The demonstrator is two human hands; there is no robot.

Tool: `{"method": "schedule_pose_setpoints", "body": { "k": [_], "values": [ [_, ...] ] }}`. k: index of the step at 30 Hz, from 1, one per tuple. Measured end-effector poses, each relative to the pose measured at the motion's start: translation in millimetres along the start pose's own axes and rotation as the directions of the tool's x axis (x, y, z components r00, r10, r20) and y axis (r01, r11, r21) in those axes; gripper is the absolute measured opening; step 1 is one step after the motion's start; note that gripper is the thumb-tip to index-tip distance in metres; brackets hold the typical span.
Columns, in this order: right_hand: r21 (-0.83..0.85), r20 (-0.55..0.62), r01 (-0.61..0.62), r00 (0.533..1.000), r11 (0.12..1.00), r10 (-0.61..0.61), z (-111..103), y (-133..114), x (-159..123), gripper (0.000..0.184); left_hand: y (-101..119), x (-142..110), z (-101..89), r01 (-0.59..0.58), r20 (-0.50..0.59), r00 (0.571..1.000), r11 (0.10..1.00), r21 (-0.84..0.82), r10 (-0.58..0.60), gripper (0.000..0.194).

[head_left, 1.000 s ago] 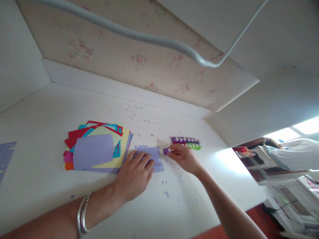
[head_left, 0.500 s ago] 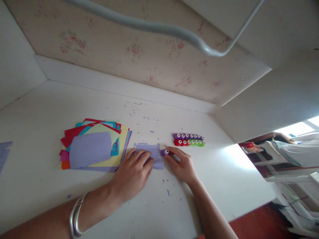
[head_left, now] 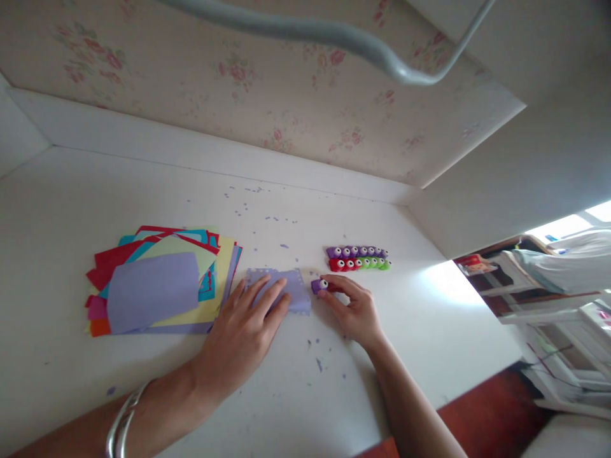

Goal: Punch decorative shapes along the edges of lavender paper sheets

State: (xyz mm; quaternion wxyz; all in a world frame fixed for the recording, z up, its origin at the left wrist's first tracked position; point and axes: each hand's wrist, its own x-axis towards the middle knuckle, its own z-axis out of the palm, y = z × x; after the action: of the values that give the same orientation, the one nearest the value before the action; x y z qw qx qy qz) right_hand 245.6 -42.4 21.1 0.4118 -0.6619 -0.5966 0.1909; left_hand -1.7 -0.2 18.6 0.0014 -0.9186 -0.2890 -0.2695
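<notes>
My left hand [head_left: 245,324] lies flat with fingers spread on a small lilac sheet of paper [head_left: 296,294], whose edges carry rows of punched holes. Just off the sheet's right edge, my right hand [head_left: 356,313] grips a small purple paper punch [head_left: 317,286] with a white button between thumb and fingers. Behind that hand stand two rows of similar little punches, a purple row [head_left: 356,252] and a red and green row [head_left: 360,263]. Left of my left hand is a fanned stack of coloured paper [head_left: 153,289], a lilac sheet on top.
Lilac paper bits [head_left: 281,219] are scattered over the white tabletop [head_left: 181,197], behind the sheet and in front of it. A low white ledge and a floral wall [head_left: 238,76] bound the back. A grey curved bar [head_left: 334,38] crosses overhead. Shelves with cloth [head_left: 548,261] stand at right.
My right hand brought the punch to the sheet's right edge, then drew it slightly away. My left hand stays on the sheet. The whole view has shifted.
</notes>
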Motion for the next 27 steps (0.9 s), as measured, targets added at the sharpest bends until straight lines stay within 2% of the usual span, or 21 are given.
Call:
{"method": "schedule_pose_setpoints", "body": {
  "k": [5,10,14,18,23,27],
  "values": [
    [0.013,0.049,-0.001,0.999,1.0,0.0,-4,-5,-1,0.023,-3,2,-1.0,0.017,0.002,1.0,1.0,-0.007,-0.017,0.037],
    [0.016,0.095,0.009,0.995,1.0,-0.011,-5,-9,0,0.021,-5,3,5.0,0.039,0.049,0.998,0.997,-0.062,-0.036,0.033],
    [0.022,0.107,0.004,0.994,1.0,-0.006,-4,-7,1,0.021,-7,7,8.1,0.16,0.055,0.987,0.969,-0.188,-0.152,0.037],
    [0.008,0.105,-0.016,0.994,1.0,0.016,-4,-5,2,0.02,-11,9,4.9,0.264,0.119,0.964,0.901,-0.345,-0.237,0.046],
    [0.018,0.107,-0.02,0.994,1.0,0.018,-3,-5,2,0.02,-14,7,6.3,0.267,0.141,0.963,0.887,-0.378,-0.23,0.058],
    [0.032,0.111,-0.037,0.993,0.999,0.033,-2,-5,1,0.02,-13,4,11.7,0.253,0.119,0.967,0.887,-0.387,-0.224,0.064]
  ]
}}
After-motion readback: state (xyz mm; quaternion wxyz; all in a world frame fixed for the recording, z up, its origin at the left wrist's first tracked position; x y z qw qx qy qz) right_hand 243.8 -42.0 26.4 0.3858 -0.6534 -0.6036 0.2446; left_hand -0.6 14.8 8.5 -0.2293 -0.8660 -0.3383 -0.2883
